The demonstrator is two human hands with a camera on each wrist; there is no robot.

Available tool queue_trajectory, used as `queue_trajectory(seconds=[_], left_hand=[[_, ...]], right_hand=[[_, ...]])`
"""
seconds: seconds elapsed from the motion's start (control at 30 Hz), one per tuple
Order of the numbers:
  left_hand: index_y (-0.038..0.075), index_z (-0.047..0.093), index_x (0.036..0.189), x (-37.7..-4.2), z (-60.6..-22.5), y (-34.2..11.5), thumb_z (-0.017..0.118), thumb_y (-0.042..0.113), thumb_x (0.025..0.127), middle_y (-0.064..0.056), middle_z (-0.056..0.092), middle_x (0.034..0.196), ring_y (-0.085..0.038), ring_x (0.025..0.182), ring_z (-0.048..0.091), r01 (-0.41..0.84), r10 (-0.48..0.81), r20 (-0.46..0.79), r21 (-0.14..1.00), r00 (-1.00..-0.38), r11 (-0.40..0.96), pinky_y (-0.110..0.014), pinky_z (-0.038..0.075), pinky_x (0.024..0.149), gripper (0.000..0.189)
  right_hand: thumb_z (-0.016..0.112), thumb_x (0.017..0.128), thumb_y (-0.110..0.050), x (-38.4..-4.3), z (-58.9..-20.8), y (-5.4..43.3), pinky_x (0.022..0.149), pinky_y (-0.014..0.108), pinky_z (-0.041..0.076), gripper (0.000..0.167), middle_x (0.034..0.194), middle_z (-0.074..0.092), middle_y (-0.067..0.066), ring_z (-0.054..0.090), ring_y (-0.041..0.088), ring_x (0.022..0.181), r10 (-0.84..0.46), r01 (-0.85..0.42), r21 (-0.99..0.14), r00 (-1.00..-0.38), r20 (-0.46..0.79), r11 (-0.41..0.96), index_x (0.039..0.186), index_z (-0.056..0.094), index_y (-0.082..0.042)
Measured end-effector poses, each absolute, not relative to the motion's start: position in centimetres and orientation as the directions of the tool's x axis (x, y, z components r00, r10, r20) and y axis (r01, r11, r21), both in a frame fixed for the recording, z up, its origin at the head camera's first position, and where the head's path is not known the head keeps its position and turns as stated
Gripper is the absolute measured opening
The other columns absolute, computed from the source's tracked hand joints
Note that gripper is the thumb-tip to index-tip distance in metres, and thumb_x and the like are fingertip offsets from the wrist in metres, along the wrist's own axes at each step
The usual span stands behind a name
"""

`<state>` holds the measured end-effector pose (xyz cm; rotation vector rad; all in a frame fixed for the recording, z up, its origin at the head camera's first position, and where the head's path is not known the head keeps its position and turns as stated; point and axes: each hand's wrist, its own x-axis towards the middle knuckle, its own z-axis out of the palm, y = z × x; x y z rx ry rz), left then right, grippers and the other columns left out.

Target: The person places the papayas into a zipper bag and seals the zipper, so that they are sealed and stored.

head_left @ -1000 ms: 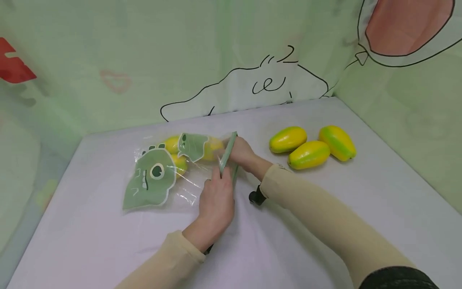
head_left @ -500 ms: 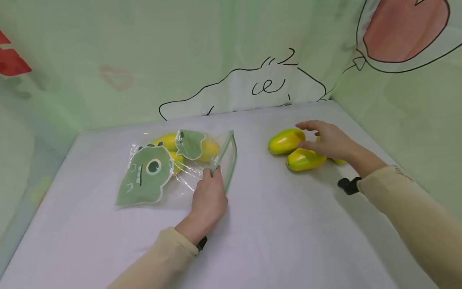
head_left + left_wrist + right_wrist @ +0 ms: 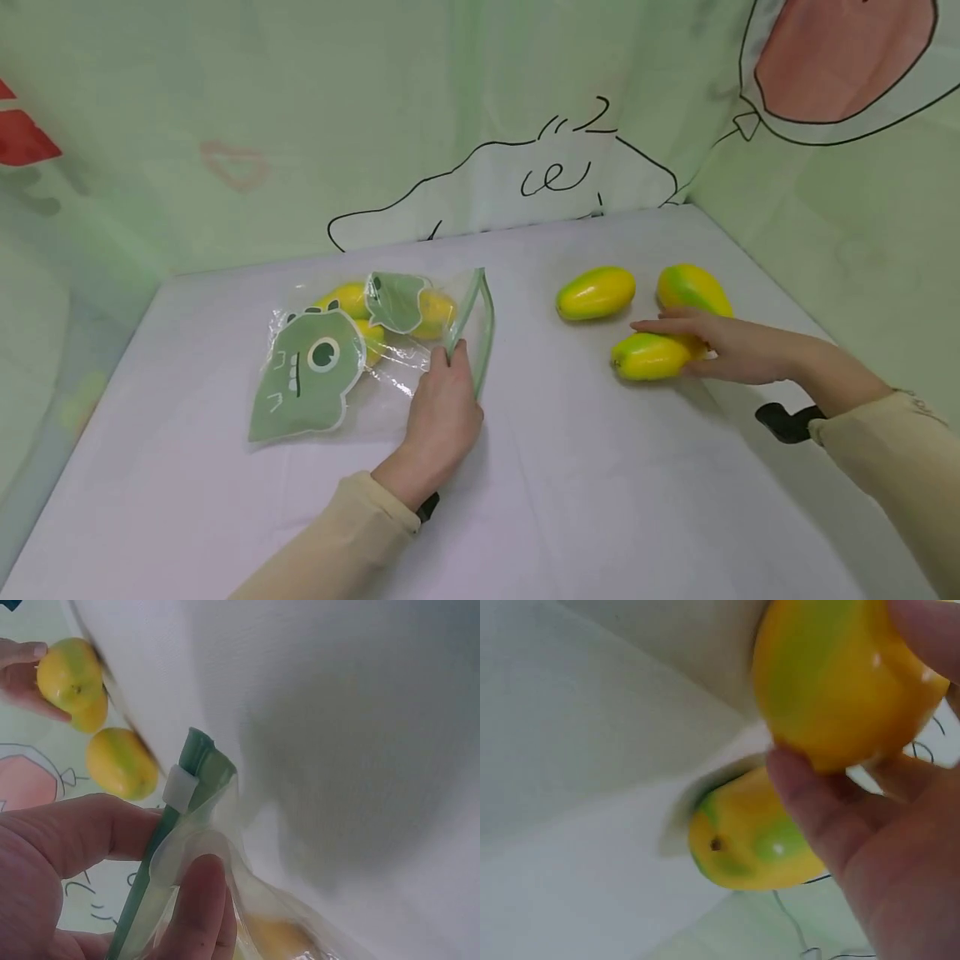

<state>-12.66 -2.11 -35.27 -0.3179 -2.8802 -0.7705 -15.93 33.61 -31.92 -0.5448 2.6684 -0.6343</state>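
My right hand (image 3: 742, 346) grips a yellow-green papaya (image 3: 647, 358), thumb on one side and fingers on the other; the right wrist view shows this papaya (image 3: 832, 690) close up. Two more lie behind it: one papaya (image 3: 596, 293) to the left and another papaya (image 3: 692, 287) near the fingers. With my left hand (image 3: 446, 408) I pinch the green-edged mouth of a clear zip bag (image 3: 390, 400) printed with a green one-eyed monster. Several papayas (image 3: 437, 315) are inside, partly hidden by the print. A white slider (image 3: 180, 789) sits on the bag's green strip.
A white cloth (image 3: 570, 483) covers the table. Pale green drapes (image 3: 375, 100) with line drawings stand behind it and at both sides. The table's right edge runs beyond the papayas.
My right hand has left the bag's mouth, moved right to the loose papayas and taken hold of the front one, shifting it slightly toward me. My left hand stays on the bag.
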Motion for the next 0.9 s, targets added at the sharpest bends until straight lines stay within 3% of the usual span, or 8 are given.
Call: queue_trajectory(seconds=[0.1, 0.2, 0.3, 0.53, 0.63, 0.73, 0.83, 0.9], left_hand=[[-0.01, 0.054, 0.134, -12.6, -35.4, -2.0, 0.073, -0.012, 0.075, -0.024, 0.058, 0.107, -0.043, 0.075, 0.066, 0.244, 0.17, 0.196, 0.471, -0.966, 0.848, -0.049, 0.056, 0.065, 0.062], [-0.01, 0.054, 0.134, -12.4, -35.6, -1.8, 0.074, -0.011, 0.076, -0.024, 0.058, 0.107, -0.041, 0.073, 0.065, 0.249, 0.177, 0.193, 0.465, -0.965, 0.849, -0.048, 0.057, 0.066, 0.062], [-0.009, 0.055, 0.13, -12.3, -35.7, -1.4, 0.075, -0.01, 0.075, -0.022, 0.057, 0.104, -0.038, 0.069, 0.063, 0.257, 0.184, 0.199, 0.45, -0.963, 0.856, -0.045, 0.056, 0.065, 0.058], [-0.003, 0.052, 0.104, -11.8, -35.7, -0.8, 0.074, -0.009, 0.08, -0.016, 0.052, 0.09, -0.031, 0.063, 0.056, 0.308, 0.222, 0.263, 0.353, -0.939, 0.883, -0.038, 0.052, 0.057, 0.033], [-0.003, 0.055, 0.105, -11.7, -35.8, -0.6, 0.075, -0.006, 0.081, -0.015, 0.053, 0.089, -0.03, 0.065, 0.057, 0.351, 0.255, 0.326, 0.282, -0.911, 0.893, -0.037, 0.053, 0.06, 0.031], [-0.003, 0.059, 0.107, -11.7, -36.1, -0.5, 0.074, -0.005, 0.084, -0.014, 0.055, 0.09, -0.029, 0.066, 0.059, 0.369, 0.269, 0.373, 0.227, -0.888, 0.901, -0.036, 0.053, 0.062, 0.028], [-0.002, 0.06, 0.111, -12.0, -36.2, -0.6, 0.072, -0.006, 0.087, -0.016, 0.056, 0.093, -0.03, 0.069, 0.06, 0.36, 0.255, 0.403, 0.21, -0.879, 0.909, -0.036, 0.055, 0.063, 0.027], [-0.002, 0.06, 0.112, -12.1, -36.1, -0.6, 0.069, -0.006, 0.089, -0.019, 0.058, 0.097, -0.032, 0.071, 0.062, 0.35, 0.239, 0.426, 0.206, -0.873, 0.914, -0.037, 0.056, 0.064, 0.025]], right_hand=[[0.073, 0.095, -0.02, -15.9, -32.6, 32.4, 0.102, 0.051, 0.05, 0.061, 0.149, 0.053, 0.016, 0.05, 0.034, 0.136, -0.437, -0.28, -0.532, -0.878, -0.194, 0.799, 0.15, 0.049, -0.012], [0.077, 0.092, -0.031, -16.4, -33.3, 29.3, 0.092, 0.039, 0.056, 0.062, 0.138, 0.062, 0.013, 0.059, 0.026, 0.121, -0.42, -0.268, -0.58, -0.896, -0.142, 0.769, 0.143, 0.053, -0.005], [0.077, 0.092, -0.03, -17.2, -34.0, 25.3, 0.091, 0.039, 0.057, 0.061, 0.134, 0.063, 0.014, 0.061, 0.03, 0.118, -0.421, -0.262, -0.644, -0.901, -0.103, 0.719, 0.141, 0.054, -0.002], [0.073, 0.093, -0.018, -19.6, -34.7, 17.8, 0.103, 0.047, 0.053, 0.063, 0.148, 0.054, 0.018, 0.057, 0.037, 0.129, -0.5, -0.241, -0.77, -0.858, -0.115, 0.591, 0.149, 0.048, -0.002], [0.072, 0.093, -0.014, -20.4, -35.0, 15.5, 0.104, 0.046, 0.052, 0.057, 0.143, 0.057, 0.019, 0.06, 0.036, 0.126, -0.501, -0.197, -0.807, -0.855, -0.137, 0.557, 0.144, 0.052, -0.001], [0.07, 0.09, -0.008, -21.0, -35.1, 13.4, 0.095, 0.037, 0.056, 0.05, 0.138, 0.061, 0.02, 0.066, 0.033, 0.116, -0.444, -0.13, -0.817, -0.881, -0.165, 0.562, 0.138, 0.056, 0.002], [0.064, 0.089, 0.001, -21.6, -35.3, 11.6, 0.086, 0.029, 0.053, 0.043, 0.139, 0.062, 0.02, 0.063, 0.028, 0.113, -0.387, -0.059, -0.838, -0.903, -0.187, 0.543, 0.132, 0.06, 0.005], [0.062, 0.09, 0.004, -21.8, -35.4, 10.7, 0.088, 0.029, 0.049, 0.037, 0.138, 0.062, 0.02, 0.058, 0.027, 0.117, -0.373, -0.021, -0.875, -0.909, -0.184, 0.484, 0.127, 0.063, 0.006]])
